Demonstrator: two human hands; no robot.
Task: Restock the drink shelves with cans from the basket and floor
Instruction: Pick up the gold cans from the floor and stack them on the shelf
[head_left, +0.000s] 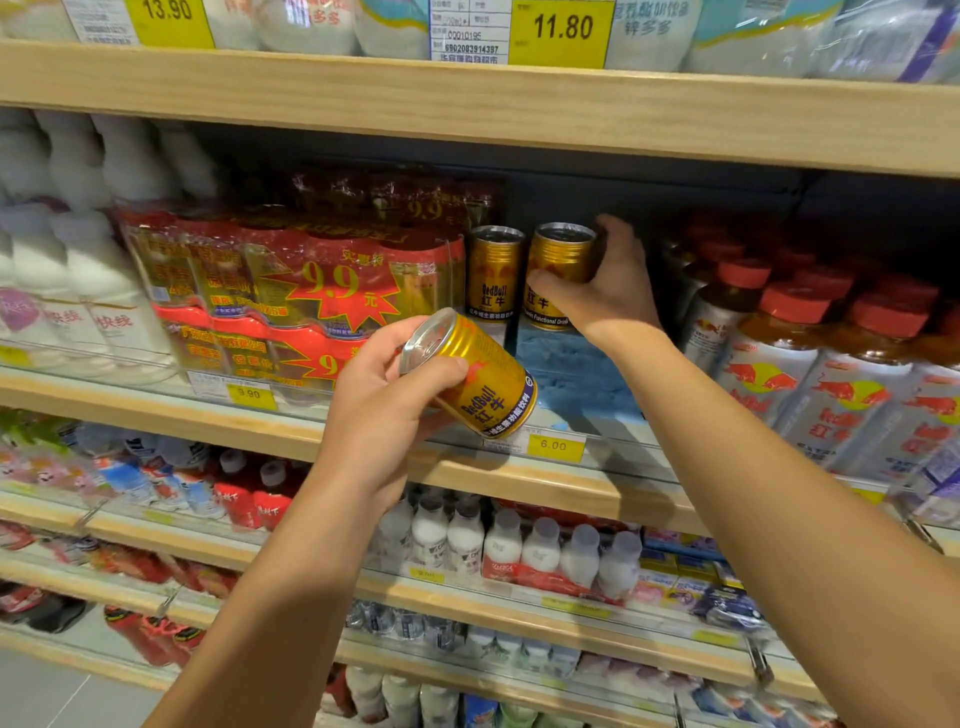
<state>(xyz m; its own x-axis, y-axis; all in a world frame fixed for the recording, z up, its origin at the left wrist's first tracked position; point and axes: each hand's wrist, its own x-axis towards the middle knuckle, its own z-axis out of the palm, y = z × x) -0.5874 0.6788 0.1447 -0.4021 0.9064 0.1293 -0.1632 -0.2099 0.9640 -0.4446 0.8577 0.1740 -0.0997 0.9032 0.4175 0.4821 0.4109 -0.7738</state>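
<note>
The drink shelf (519, 483) runs across the view at chest height, and a bare gap on it is seen just in front of two gold cans that stand upright side by side. To the left of the gap the wrapped multipacks (291, 291) are stacked; to the right the red-capped bottles (810, 364) are ranged.

The right hand (608, 283) is reached deep into the shelf and is wrapped around the right standing can (558, 260), thumb across its front and fingers behind; that can is upright, just beside the left standing can (493, 273).

The left hand (384, 410) is held nearer the body, in front of the shelf edge, and is closed around a third can (475, 371). This can is tilted, its long axis slanting from the top at upper left down to the base at lower right. The gap lies up and to the right of it, so the can would probably have to be turned upright and carried forward. The left hand is judged the nearer to that spot's front. Neither basket nor floor stock is in view.
</note>
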